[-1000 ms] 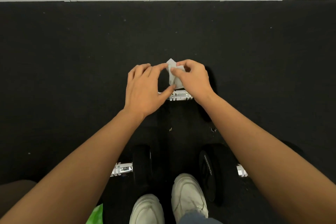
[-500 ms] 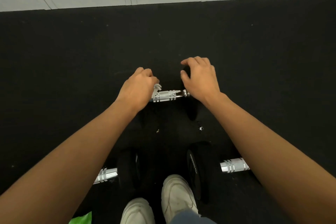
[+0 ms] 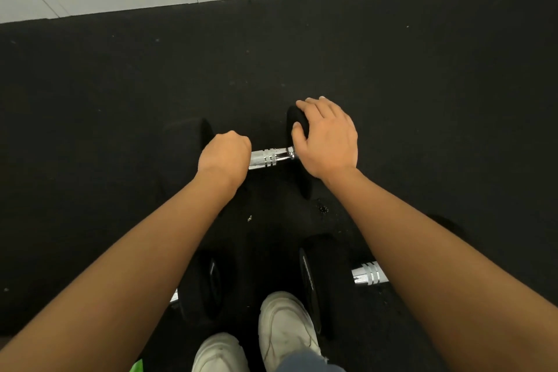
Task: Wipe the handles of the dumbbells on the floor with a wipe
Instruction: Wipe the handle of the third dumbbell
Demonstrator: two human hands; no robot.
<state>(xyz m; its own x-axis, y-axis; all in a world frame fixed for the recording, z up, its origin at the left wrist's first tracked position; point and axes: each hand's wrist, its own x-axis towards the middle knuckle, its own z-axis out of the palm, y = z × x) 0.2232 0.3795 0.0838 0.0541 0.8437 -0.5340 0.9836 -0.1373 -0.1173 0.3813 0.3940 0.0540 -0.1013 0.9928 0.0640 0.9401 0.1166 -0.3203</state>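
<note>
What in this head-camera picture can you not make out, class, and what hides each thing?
- Wipe: not visible; presumably inside the closed left hand on the chrome handle.
- Far dumbbell's left weight: mostly behind that hand.
- Nearer right dumbbell's handle: mostly covered by the right forearm.
- Green object: cut off by the bottom edge.

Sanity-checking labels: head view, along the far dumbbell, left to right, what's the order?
Left weight head → left hand closed on the handle → bare chrome handle → right hand on the right weight head.

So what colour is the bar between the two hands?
Shiny silver, with ridged rings: the dumbbell handle, clearest in the head view.
</note>
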